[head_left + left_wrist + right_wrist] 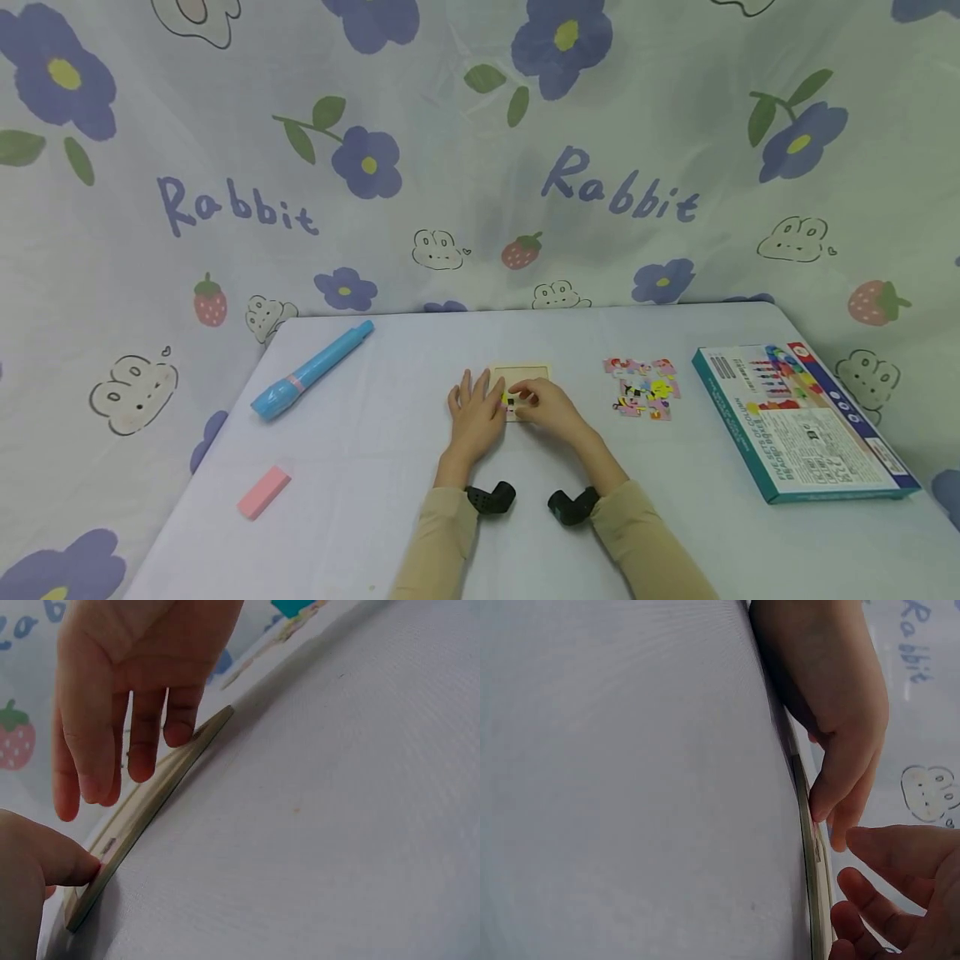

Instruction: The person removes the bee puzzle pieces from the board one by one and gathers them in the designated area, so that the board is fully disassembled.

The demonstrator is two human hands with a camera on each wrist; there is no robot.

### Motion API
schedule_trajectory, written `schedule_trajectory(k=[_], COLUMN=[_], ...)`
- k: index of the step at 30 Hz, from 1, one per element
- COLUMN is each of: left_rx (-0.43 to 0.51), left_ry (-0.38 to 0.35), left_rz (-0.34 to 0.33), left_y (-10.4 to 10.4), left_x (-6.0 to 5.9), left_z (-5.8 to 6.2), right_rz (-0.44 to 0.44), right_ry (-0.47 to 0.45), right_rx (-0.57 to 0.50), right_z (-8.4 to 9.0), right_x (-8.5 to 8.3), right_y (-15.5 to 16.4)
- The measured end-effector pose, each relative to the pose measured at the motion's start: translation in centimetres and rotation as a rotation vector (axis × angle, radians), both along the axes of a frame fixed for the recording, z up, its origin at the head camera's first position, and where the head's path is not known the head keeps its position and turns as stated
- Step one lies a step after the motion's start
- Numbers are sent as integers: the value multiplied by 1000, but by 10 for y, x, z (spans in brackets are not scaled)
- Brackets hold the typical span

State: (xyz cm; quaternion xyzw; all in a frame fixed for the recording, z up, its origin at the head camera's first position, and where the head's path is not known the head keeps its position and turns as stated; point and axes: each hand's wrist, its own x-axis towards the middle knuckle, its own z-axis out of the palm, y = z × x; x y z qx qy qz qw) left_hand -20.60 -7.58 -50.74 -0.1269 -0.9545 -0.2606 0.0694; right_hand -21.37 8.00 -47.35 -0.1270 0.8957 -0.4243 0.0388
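A small wooden puzzle tray (pixel 527 374) lies flat on the white table in front of the person. A printed puzzle piece (pixel 512 402) shows inside it, between the hands. The left hand (pixel 477 412) rests over the tray's left side with fingers spread; in the left wrist view its thumb (pixel 71 862) presses down at the tray's edge. Over the tray's right part hovers the right hand (pixel 551 408), fingers loosely bent and nothing seen between them. The right wrist view shows its thumb and fingers apart beside the tray's rim (pixel 810 847).
Loose pink puzzle pieces (pixel 645 390) lie together right of the tray. A flat teal-edged box (pixel 806 425) is farther right. On the left are a blue tube-shaped object (pixel 311 371) and a pink block (pixel 263 492). A printed curtain (pixel 465 167) hangs behind the table.
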Motion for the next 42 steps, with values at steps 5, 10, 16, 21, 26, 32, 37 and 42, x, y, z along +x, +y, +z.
schedule_trajectory(k=[5, 10, 16, 21, 26, 32, 37, 42], left_rx=[-2, 44, 204, 177, 156, 152, 142, 147], left_ry=[6, -4, 14, 4, 6, -4, -12, -15], left_rz=[4, 27, 166, 240, 247, 243, 244, 247], left_y=[1, 2, 2, 0, 0, 0, 0, -1], left_x=[0, -2, -5, -6, -5, -3, -2, -1], left_z=[1, 3, 7, 7, 6, 8, 9, 10], right_rz=[33, 61, 75, 66, 43, 40, 24, 29], right_ry=[3, 42, 58, 62, 45, 20, 7, 14], right_rx=[33, 148, 242, 259, 231, 270, 213, 86], right_z=[1, 0, -2, -1, 1, 0, -2, -1], right_x=[-1, -3, -4, -2, -2, -4, -6, -6], right_y=[-3, -6, -8, -10, -12, -15, -15, -16])
